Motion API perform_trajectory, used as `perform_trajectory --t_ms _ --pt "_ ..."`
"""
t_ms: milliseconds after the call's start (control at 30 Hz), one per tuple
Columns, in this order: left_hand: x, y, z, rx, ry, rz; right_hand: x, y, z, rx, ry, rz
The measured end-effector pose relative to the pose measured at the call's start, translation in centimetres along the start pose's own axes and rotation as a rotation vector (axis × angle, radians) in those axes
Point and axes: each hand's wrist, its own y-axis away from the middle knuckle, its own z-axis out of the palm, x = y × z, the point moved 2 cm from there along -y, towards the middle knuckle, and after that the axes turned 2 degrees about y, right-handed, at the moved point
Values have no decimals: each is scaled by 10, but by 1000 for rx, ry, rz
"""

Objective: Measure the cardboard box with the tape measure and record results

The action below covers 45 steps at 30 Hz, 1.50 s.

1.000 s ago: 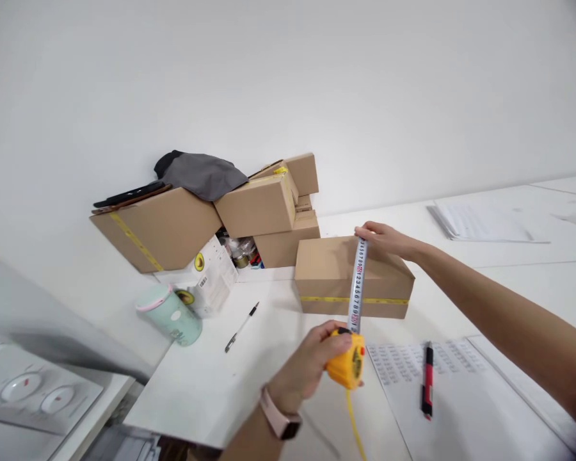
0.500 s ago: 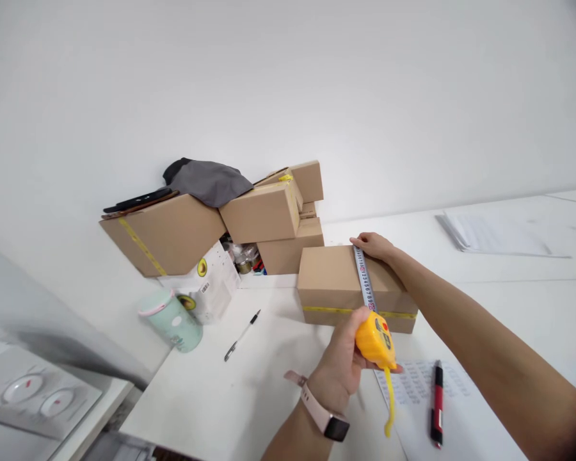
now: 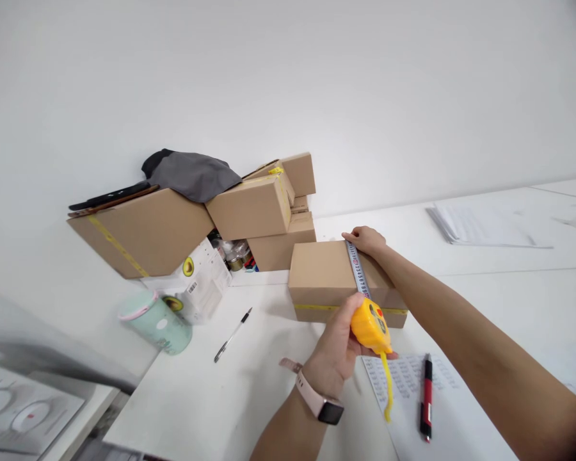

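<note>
We have the yellow tape measure (image 3: 371, 328) gripped in our left hand (image 3: 333, 355) at the near edge of the cardboard box (image 3: 317, 267), the blade (image 3: 358, 271) crossing the top to our right hand (image 3: 367, 241), which pinches it at the far edge, well apart from the teal tumbler (image 3: 159, 326) at the left edge of the white table (image 3: 187, 387).

Yellow tape measure (image 3: 370, 324), tilted, with yellow strap (image 3: 388, 387) hanging, its numbered blade (image 3: 358, 272) drawn across the top of a brown cardboard box (image 3: 319, 266), lying on white table (image 3: 192, 397)
</note>
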Motion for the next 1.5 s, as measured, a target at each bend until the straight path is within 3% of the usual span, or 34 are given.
perform_trajectory --t_ms 333,467,533,633,767,833,933,1033,1167,1367,1500 --pt "-6 0 -5 -4 -12 -21 -1 2 -1 8 -37 21" --pt "-3 -2 -5 -17 -15 -47 -7 8 -6 26 -144 18" --pt "1 6 -9 -2 -41 6 -9 13 -15 46 -247 5" --pt "12 30 -29 68 -148 254 2 28 -40 122 -414 -2" --pt "26 55 -81 283 -307 543 54 74 -64 281 -667 116" --pt "30 54 -103 337 -347 571 82 106 -60 240 -637 115" --pt "30 40 -118 317 -339 525 105 152 -42 52 -479 17" --pt "31 28 -116 255 -316 481 101 182 -34 -66 -460 -86" --pt "45 32 -105 175 -292 493 79 190 -58 -27 -510 -108" --pt "72 32 -87 110 -287 509 63 163 -95 72 -467 10" --pt "82 12 -79 131 -285 508 49 131 -97 335 -138 -5"
